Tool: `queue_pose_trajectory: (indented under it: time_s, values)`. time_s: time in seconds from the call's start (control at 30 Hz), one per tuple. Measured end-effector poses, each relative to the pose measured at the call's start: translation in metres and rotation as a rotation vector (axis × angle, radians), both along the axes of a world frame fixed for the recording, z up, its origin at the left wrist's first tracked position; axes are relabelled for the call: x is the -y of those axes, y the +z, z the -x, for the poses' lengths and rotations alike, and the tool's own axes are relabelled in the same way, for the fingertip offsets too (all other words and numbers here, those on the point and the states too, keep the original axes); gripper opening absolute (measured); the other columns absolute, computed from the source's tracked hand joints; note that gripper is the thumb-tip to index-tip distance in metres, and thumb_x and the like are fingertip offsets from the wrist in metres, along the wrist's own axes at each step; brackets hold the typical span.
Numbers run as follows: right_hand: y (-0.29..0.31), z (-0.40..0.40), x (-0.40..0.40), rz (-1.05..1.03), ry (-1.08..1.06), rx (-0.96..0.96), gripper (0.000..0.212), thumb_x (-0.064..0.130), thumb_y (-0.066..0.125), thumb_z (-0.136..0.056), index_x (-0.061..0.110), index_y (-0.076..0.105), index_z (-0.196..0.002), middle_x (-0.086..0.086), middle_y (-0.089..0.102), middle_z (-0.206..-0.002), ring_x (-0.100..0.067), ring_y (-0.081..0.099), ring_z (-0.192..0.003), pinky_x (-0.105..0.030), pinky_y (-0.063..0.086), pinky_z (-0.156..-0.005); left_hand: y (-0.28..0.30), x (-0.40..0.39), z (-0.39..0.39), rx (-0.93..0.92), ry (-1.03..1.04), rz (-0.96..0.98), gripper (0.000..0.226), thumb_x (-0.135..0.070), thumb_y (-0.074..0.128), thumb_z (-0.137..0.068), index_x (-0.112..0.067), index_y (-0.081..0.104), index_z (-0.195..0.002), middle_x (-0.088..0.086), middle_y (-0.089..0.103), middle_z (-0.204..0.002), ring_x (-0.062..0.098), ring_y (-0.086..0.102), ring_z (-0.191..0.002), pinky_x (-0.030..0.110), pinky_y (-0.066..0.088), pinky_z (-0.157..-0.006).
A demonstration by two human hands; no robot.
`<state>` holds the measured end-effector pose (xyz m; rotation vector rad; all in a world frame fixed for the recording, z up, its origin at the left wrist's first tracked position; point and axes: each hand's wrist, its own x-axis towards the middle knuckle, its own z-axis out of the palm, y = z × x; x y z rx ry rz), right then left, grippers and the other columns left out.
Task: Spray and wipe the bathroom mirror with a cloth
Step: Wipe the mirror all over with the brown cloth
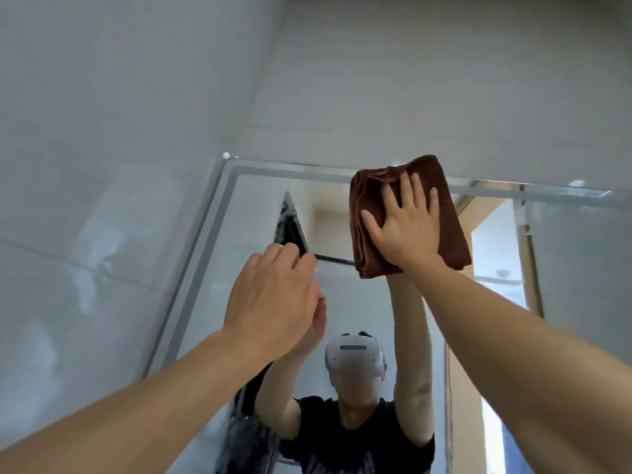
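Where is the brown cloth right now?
In the head view, the brown cloth is pressed flat against the mirror under the right hand, up by the mirror's top edge, right of the left hand.

Cloth (408,213) on mirror (219,268) top edge, right of left hand (273,302).

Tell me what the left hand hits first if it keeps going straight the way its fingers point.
Most likely the mirror glass itself: the left hand reaches up toward it, empty, fingertips apparently near their reflection. Depth is unclear, so contact may already exist.
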<state>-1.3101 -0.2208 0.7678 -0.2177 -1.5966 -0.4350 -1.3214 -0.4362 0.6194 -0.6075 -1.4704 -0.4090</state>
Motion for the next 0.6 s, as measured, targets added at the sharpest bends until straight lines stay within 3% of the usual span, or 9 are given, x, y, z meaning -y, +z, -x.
queue_pose_trajectory:
  time_s: [0.2, 0.43, 0.6]
  values:
    - [0.031, 0.028, 0.046, -0.102, -0.013, 0.064, 0.076, 0.066, 0.019, -0.091, 0.025, 0.03, -0.154, -0.011, 0.02, -0.164, -0.028, 0.008, -0.154, -0.052, 0.005, -0.123, -0.001, 0.029, 0.014, 0.123, -0.023, -0.085, 0.018, -0.033, 0.047, -0.097, -0.02, 0.058, -0.101, -0.005, 0.057, -0.101, 0.018, 0.051, -0.099, 0.034, 0.041, -0.087]
    - [-0.052, 0.063, 0.104, -0.458, 0.078, 0.288, 0.073, 0.064, 0.027, -0.09, 0.029, 0.032, -0.154, -0.01, 0.021, -0.164, -0.027, 0.01, -0.154, -0.05, 0.007, -0.123, -0.033, 0.027, 0.018, 0.293, -0.152, -0.216, 0.011, -0.035, 0.047, -0.096, -0.027, 0.05, -0.09, -0.011, 0.054, -0.093, 0.014, 0.051, -0.092, 0.032, 0.043, -0.083]
    - [-0.086, 0.048, 0.074, -0.499, 0.04, 0.314, 0.077, 0.066, 0.024, -0.093, 0.023, 0.025, -0.156, -0.011, 0.016, -0.165, -0.026, 0.007, -0.154, -0.05, 0.01, -0.123, -0.046, 0.029, 0.004, 0.311, -0.207, -0.285, 0.017, -0.04, 0.039, -0.093, -0.028, 0.047, -0.083, -0.011, 0.054, -0.087, 0.013, 0.052, -0.086, 0.033, 0.044, -0.08]
